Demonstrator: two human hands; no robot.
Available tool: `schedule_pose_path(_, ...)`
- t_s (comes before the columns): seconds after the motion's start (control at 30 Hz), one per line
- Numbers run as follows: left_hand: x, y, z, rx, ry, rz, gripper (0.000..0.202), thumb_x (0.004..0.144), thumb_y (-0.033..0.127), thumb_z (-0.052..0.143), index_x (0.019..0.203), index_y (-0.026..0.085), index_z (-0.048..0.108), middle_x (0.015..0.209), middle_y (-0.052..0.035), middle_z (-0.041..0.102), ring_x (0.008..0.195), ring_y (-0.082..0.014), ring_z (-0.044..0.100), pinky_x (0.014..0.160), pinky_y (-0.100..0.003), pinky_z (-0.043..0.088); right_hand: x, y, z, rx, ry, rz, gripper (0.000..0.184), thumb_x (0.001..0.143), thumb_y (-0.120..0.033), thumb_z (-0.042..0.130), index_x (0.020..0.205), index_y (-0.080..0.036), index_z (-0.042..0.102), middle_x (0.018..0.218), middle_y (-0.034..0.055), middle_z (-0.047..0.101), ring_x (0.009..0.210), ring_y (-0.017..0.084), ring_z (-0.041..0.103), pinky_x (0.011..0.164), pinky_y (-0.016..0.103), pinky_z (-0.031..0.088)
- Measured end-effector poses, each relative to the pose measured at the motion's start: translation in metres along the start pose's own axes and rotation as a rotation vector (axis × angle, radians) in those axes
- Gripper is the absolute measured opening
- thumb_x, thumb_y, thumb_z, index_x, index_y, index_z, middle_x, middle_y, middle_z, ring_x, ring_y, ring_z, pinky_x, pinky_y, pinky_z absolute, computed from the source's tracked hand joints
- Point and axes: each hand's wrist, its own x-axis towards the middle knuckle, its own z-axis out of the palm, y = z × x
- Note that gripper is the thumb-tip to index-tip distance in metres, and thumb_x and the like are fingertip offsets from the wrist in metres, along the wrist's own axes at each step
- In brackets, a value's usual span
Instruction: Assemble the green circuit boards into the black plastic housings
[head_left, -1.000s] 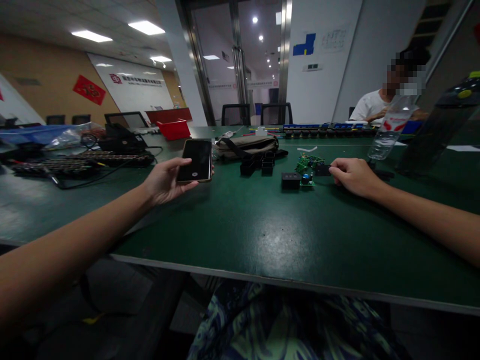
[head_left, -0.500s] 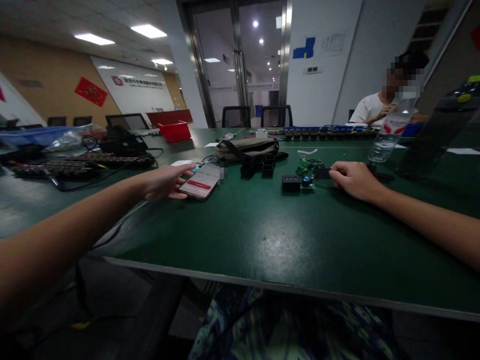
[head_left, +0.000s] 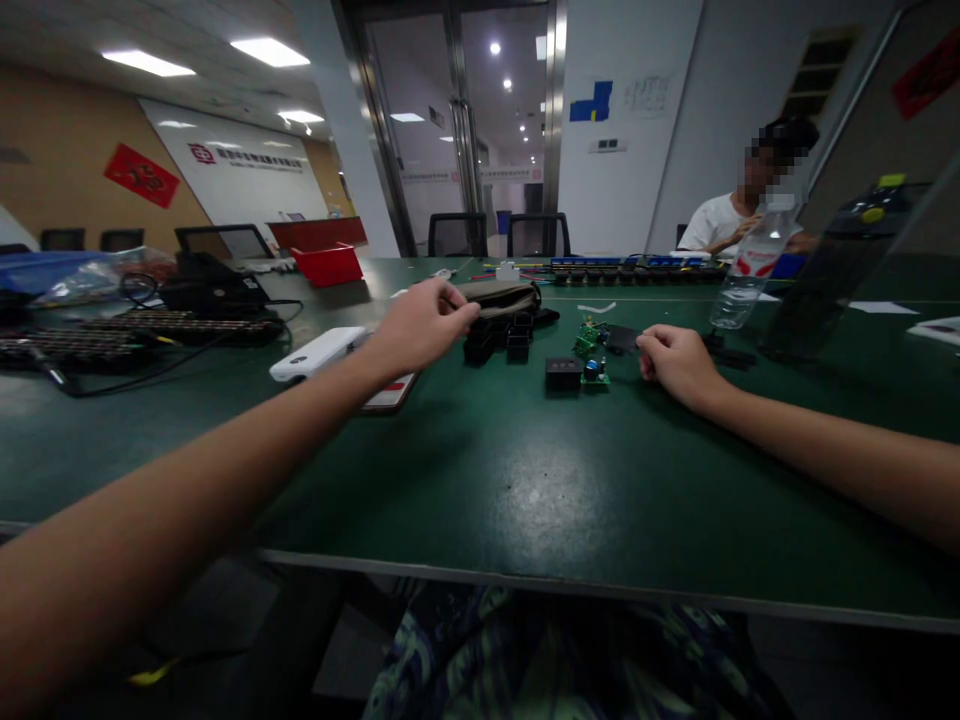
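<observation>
My left hand (head_left: 421, 322) is stretched forward over the phone (head_left: 388, 396), its thumb and fingers a little apart with nothing seen in them. Its tips are in front of the grey-brown pouch (head_left: 501, 296) and close to the black open plastic housings (head_left: 495, 337). My right hand (head_left: 681, 368) rests on the green table with curled fingers, at the edge of a flat black piece (head_left: 622, 340); whatever lies inside the fingers is hidden. Green circuit boards (head_left: 591, 337) and a closed black box (head_left: 563, 374) lie left of it.
A white device (head_left: 319, 354) lies beyond my left forearm. On the right stand a clear water bottle (head_left: 752, 265) and a large dark bottle (head_left: 832, 270). A red bin (head_left: 328, 265) and rows of parts (head_left: 637, 270) are farther back. Another person (head_left: 724, 222) sits across the table.
My left hand has left the phone and moved right and forward, now covering part of it. The white device shows more fully. My right hand keeps its place; the view has turned slightly right.
</observation>
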Motion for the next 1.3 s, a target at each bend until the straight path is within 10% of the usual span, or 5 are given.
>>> schedule_pose_path(0.2,0.004,0.045,0.086,-0.063,0.048,0.352,0.032,0.089,0.035,0.058,0.112,0.013,0.052,0.101,-0.0110,0.064,0.092,-0.0217,0.061,0.087,-0.039,0.050,-0.002,-0.008,0.016,0.239,0.061,0.139,0.020,0.076,-0.031,0.054,0.059,-0.021,0.051,0.047,-0.0038,0.049,0.041,0.011,0.046,0.043,0.025,0.034)
schedule_pose_path(0.37,0.014,0.050,0.117,0.043,0.054,0.464,0.037,0.094,0.039,0.052,0.120,0.013,0.049,0.117,-0.0153,0.058,0.110,-0.0271,0.055,0.098,-0.044,0.045,-0.002,-0.008,0.020,0.296,0.029,0.102,0.018,0.074,-0.035,0.056,0.062,-0.021,0.052,0.046,-0.0048,0.047,0.041,0.011,0.043,0.042,0.024,0.033)
schedule_pose_path(0.7,0.028,0.052,0.121,0.176,-0.161,0.658,0.050,0.098,0.050,0.039,0.133,0.016,0.048,0.132,-0.0147,0.057,0.121,-0.0297,0.052,0.102,-0.048,0.040,0.002,-0.004,0.020,0.258,-0.075,-0.010,0.027,0.074,-0.045,0.058,0.061,-0.024,0.047,0.048,-0.0055,0.040,0.047,0.012,0.036,0.048,0.027,0.030)
schedule_pose_path(1.3,0.024,0.037,0.113,0.261,-0.165,0.801,0.042,0.098,0.045,0.044,0.123,0.014,0.053,0.117,-0.0137,0.062,0.109,-0.0272,0.056,0.095,-0.041,0.043,0.004,-0.011,0.023,0.136,-0.117,-0.220,0.025,0.075,-0.041,0.053,0.061,-0.020,0.053,0.053,-0.0042,0.043,0.054,0.012,0.037,0.055,0.028,0.028)
